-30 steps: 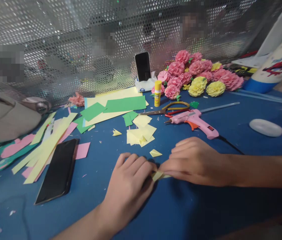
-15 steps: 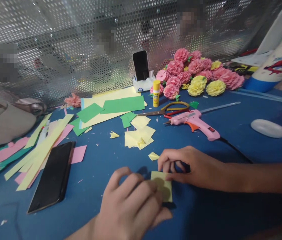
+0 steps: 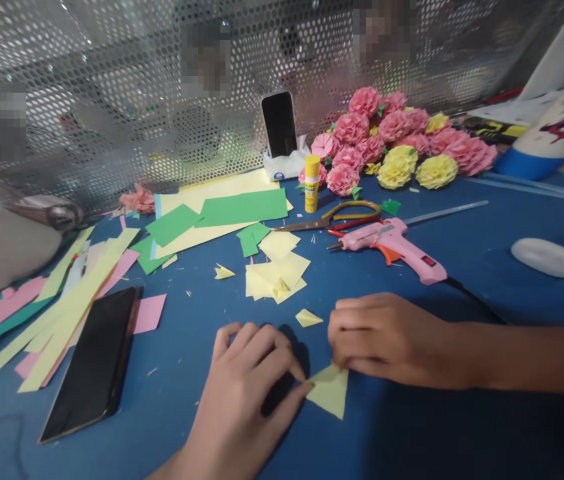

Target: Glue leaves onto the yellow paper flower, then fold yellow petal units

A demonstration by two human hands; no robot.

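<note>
A yellow paper piece (image 3: 331, 395), partly folded to a three-cornered shape, lies on the blue table between my hands. My left hand (image 3: 255, 383) pinches its left corner between thumb and forefinger. At the upper right corner, my right hand (image 3: 385, 340) presses down with its fingers closed on the paper edge. Just beyond them lies a small folded yellow piece (image 3: 308, 318). Farther off are a stack of cut yellow paper squares (image 3: 289, 272) and another folded yellow bit (image 3: 223, 272).
A pink glue gun (image 3: 387, 243) lies beyond my right hand, near scissors (image 3: 307, 225) and a glue stick (image 3: 312, 187). Pink and yellow paper flowers (image 3: 362, 127) are heaped behind. A dark phone (image 3: 93, 360) and paper strips (image 3: 75, 300) lie left; a white mouse (image 3: 549, 257) right.
The paper has turned from a flat square to a folded, three-cornered shape. My left hand drew back to its left corner, and my right fingers closed at the upper right edge.
</note>
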